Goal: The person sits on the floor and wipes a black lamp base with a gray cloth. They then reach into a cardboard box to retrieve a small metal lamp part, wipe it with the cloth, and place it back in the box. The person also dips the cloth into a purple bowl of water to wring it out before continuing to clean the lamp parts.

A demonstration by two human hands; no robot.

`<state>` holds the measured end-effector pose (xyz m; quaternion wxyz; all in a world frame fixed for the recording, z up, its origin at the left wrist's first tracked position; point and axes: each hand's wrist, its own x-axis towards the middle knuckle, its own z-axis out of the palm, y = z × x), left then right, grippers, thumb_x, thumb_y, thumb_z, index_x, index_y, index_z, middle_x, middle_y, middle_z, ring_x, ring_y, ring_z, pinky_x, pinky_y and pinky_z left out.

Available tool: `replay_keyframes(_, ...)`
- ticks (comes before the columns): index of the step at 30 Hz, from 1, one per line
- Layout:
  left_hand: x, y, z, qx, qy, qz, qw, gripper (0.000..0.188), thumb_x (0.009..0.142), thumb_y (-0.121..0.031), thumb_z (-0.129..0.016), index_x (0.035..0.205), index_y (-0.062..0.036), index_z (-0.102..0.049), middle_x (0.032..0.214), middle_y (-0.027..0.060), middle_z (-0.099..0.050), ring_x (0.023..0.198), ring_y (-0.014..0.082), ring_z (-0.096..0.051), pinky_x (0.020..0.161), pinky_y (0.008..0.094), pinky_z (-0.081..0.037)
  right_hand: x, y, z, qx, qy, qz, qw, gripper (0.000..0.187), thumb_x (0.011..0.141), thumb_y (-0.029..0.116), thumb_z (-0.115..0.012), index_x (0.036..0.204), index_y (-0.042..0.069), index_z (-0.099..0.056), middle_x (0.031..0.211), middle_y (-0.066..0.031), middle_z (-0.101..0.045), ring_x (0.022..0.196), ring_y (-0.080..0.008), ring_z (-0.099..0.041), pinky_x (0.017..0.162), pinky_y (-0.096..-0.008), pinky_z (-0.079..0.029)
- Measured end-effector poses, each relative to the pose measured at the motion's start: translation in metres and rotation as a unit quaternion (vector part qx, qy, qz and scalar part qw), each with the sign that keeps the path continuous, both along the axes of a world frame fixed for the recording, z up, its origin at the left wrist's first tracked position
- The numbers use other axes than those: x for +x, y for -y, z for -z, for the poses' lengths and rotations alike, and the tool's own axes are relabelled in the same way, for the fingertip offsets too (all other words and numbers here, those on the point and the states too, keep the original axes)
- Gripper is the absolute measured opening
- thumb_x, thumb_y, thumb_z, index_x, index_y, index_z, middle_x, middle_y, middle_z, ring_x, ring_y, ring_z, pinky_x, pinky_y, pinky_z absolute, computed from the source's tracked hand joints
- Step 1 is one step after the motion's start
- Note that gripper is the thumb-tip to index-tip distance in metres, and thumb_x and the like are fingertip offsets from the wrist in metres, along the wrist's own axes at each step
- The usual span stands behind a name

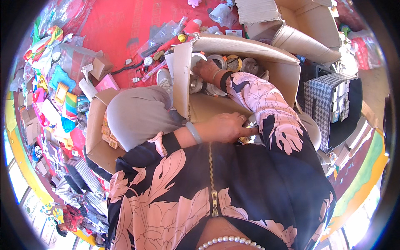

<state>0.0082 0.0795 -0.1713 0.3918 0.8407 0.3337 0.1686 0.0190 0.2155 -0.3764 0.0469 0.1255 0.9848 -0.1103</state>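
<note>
A cardboard box (287,79) stands open in front of me, with several round, silver-rimmed fittings (251,66) inside that look like downlights. One of them has a yellowish face (233,63). My right hand (205,71) reaches into the far left of the box, its fingers curled on a white round fitting (197,59). Closer to my body, my left hand (230,127), with a pale bangle at the wrist, is closed around a shiny silver fitting (251,124). My right sleeve and the left fingers hide much of that piece.
Another open carton (98,133) with small boxes stands by my left knee (137,112). Mixed goods and plastic bags cover the red floor (112,29) at left and ahead. Empty cartons (308,41) lie far right, near a houndstooth-patterned case (325,91) holding small white boxes.
</note>
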Motion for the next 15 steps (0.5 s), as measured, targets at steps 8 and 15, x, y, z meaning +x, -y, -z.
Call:
replay_keyframes(8, 0.002, 0.003, 0.001, 0.003, 0.009, -0.003, 1.0, 0.064, 0.066, -0.01, -0.062, 0.126, -0.0278, -0.047, 0.092, 0.0138, -0.055, 0.083, 0.0314, -0.056, 0.067, 0.0406, -0.048, 0.0, -0.009, -0.026, -0.013, 0.056, 0.018, 0.998, 0.027, 0.079, 0.035, -0.057, 0.09, 0.01, -0.064, 0.085, -0.0111, -0.063, 0.086, -0.0264, -0.061, 0.078, -0.0428, -0.046)
replay_keyframes(15, 0.002, 0.003, 0.0, 0.004, 0.038, -0.006, 0.999, 0.063, 0.068, -0.008, -0.061, 0.126, -0.0281, -0.047, 0.091, 0.0138, -0.054, 0.083, 0.0303, -0.056, 0.066, 0.0404, -0.048, 0.004, 0.039, -0.004, -0.294, 0.204, 0.257, 0.898, 0.044, 0.079, 0.043, -0.054, 0.094, 0.003, -0.064, 0.086, -0.0185, -0.065, 0.082, -0.0315, -0.064, 0.075, -0.0411, -0.049)
